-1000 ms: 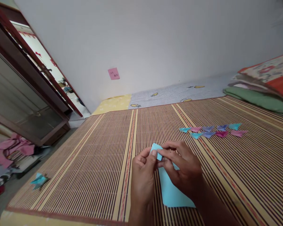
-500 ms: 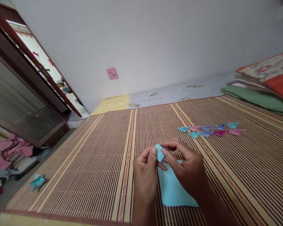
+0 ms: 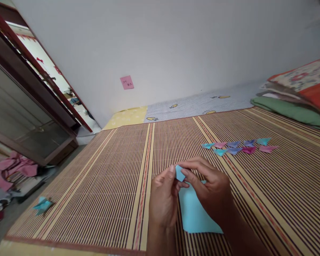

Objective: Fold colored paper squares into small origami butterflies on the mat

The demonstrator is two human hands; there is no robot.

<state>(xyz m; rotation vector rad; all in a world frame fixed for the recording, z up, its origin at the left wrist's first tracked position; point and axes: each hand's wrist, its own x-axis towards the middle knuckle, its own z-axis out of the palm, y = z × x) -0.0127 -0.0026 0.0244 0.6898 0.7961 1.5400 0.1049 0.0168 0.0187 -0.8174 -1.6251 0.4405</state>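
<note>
Folding appears to be the step in hand: a small light-blue paper piece (image 3: 179,173) is held between both hands, above the striped mat (image 3: 96,185). The left hand (image 3: 163,195) pinches its left edge, thumb on top; the right hand (image 3: 213,188) pinches the opposite edge between thumb and fingers. The next move likely calls for a light, exact thumb press with the edges lined up. Below the right hand lies larger light-blue paper (image 3: 198,215), partly hidden. Farther off rest two rows of small folded shapes (image 3: 234,151); a blue paper figure (image 3: 42,205) lies well apart at left.
</note>
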